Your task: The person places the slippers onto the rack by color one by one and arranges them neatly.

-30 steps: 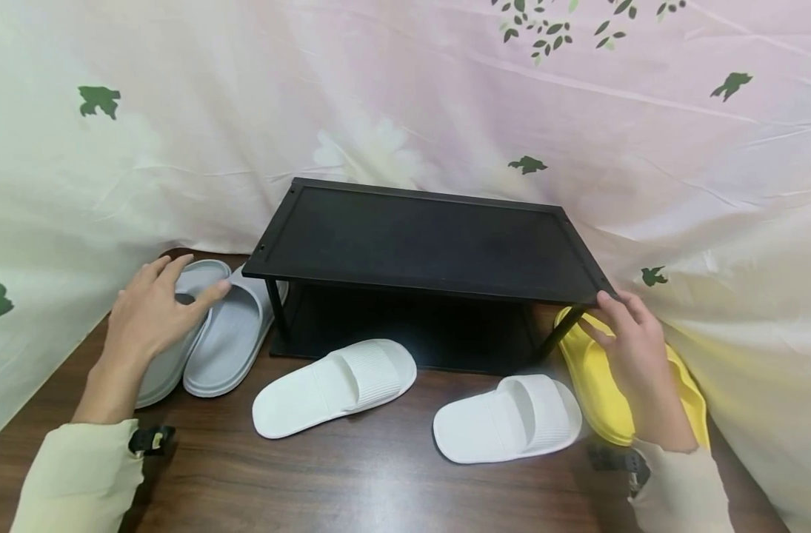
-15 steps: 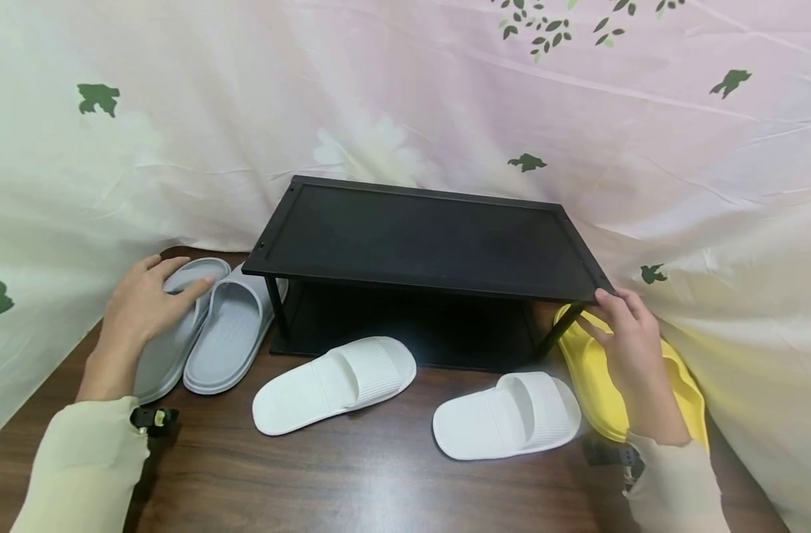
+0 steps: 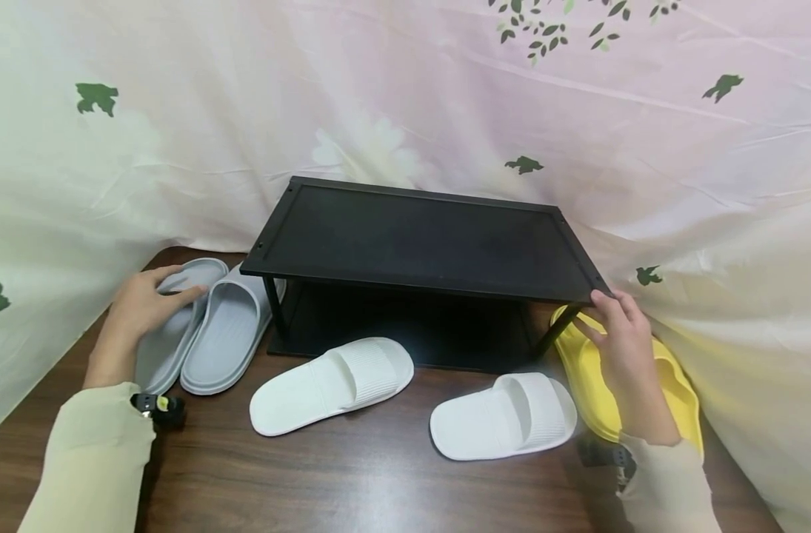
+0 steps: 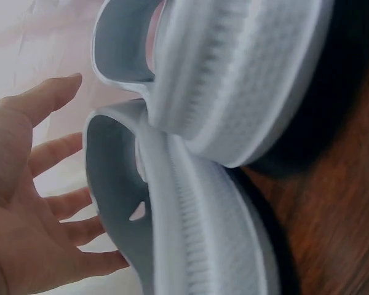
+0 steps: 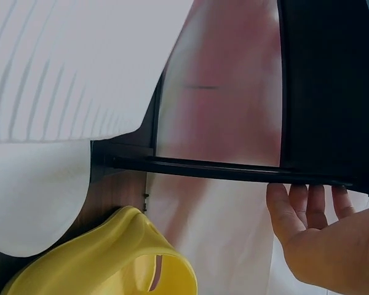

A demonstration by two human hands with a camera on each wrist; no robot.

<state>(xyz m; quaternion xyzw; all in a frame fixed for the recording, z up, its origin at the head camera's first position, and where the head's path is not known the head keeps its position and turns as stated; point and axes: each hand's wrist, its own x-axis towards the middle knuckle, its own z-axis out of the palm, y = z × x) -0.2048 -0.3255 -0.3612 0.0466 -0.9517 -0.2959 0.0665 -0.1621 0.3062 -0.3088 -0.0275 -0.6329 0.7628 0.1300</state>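
Note:
My left hand is spread at the outer grey slipper, its fingers straight beside the slipper's upper in the left wrist view. The other grey slipper lies alongside, close to a post of the black two-tier rack. On the far side, my right hand touches the rack's right front corner with its fingertips. In the right wrist view those fingertips meet the rack's side edge. Below the right hand are yellow slippers, partly covered by it.
Two white slippers, a left one and a right one, lie on the brown wooden table before the rack. A patterned cloth hangs behind and around the sides.
My left hand has come down and closer to the outer grey slipper. The right hand stays at the rack's corner, and the slippers have kept their places.

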